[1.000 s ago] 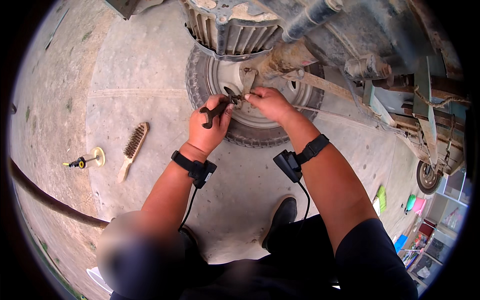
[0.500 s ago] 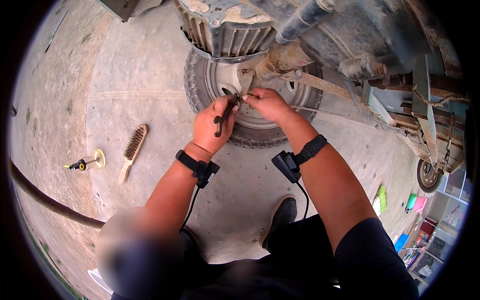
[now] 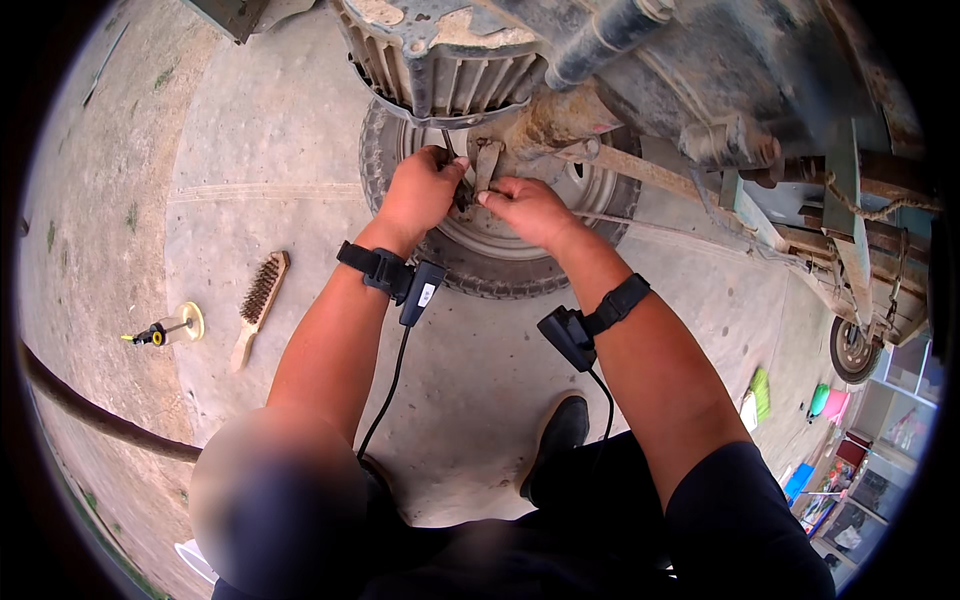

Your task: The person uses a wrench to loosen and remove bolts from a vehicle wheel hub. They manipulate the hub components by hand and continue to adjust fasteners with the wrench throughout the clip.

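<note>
seen at left on floor (image 3: 300, 330): brush (image 3: 260, 307). next, left hand (image 3: 422, 192), closed round wrench (image 3: 447, 141), before wheel (image 3: 495, 242). just right, lever (image 3: 487, 165). then right hand (image 3: 530, 210), with thumb and finger close together at lever's lower end; cannot tell whether pinching it.

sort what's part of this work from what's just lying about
Apparently in use:
dark tool, mostly hidden by the left hand
metal lever beside the right hand
wheel behind both hands

Apparently just lying about:
wire brush
black-and-yellow item
green bundle
</note>
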Tool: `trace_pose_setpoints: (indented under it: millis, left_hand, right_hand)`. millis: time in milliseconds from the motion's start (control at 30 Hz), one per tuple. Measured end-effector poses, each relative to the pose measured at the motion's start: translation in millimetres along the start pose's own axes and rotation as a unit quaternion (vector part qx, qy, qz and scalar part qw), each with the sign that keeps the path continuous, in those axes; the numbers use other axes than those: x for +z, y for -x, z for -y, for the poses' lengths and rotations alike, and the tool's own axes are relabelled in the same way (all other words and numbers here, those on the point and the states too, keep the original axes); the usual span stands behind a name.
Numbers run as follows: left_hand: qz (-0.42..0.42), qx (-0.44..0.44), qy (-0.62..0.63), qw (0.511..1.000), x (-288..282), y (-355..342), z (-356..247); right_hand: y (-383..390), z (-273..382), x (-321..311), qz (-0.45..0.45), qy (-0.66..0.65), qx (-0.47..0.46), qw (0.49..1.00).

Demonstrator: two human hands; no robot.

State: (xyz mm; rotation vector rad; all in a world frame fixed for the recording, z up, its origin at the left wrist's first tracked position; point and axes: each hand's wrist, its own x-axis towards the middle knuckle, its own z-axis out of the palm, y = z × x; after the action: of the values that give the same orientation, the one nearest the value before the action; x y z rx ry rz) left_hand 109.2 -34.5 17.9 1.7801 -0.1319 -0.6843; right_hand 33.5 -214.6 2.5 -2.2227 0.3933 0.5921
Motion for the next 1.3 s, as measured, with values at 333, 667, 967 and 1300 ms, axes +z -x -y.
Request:
trace_pose_setpoints:
  millis: [333,667,967,1300]
  left_hand:
    - [-0.001,-0.075,0.092,0.993,-14,-7,-9]
    - [-0.107,0.188,-0.038,0.976,-10,55,29]
    - [-0.140,0.318,-0.175,0.921,13,73,38]
    - [-0.103,0.303,-0.202,0.925,9,55,26]
  right_hand:
    - [1,1,2,0.003,-0.025,0.008,1.000]
    - [-3,-8,3,-0.030,0.006,-0.010,0.999]
    - [-3,-3,0,-0.002,0.001,0.013,1.000]
    - [-3,-2,2,-0.004,0.003,0.004,1.000]
